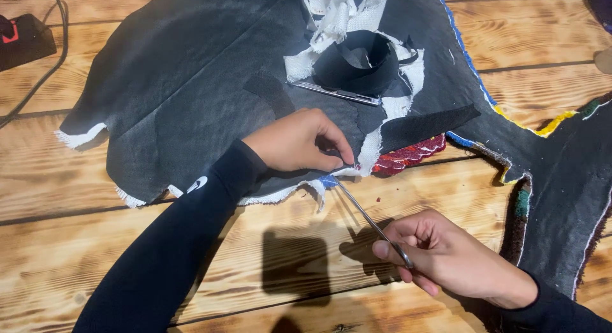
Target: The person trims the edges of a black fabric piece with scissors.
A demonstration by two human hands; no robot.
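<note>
The left hand point(299, 141) pinches the frayed white edge of the dark backing cloth point(191, 84) near the wooden floor's point(95, 256) middle; the right hand point(440, 253) is closed on thin scissors point(366, 215), tips at that edge; trimming seems in hand, and the next cut calls for keeping the edge taut.

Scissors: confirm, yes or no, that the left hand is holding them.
No: the scissors are in the right hand; the left hand pinches the fabric edge.

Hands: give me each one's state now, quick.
Left hand: closed, pinching the frayed white fabric edge.
Right hand: closed, holding the thin metal tool.
</note>
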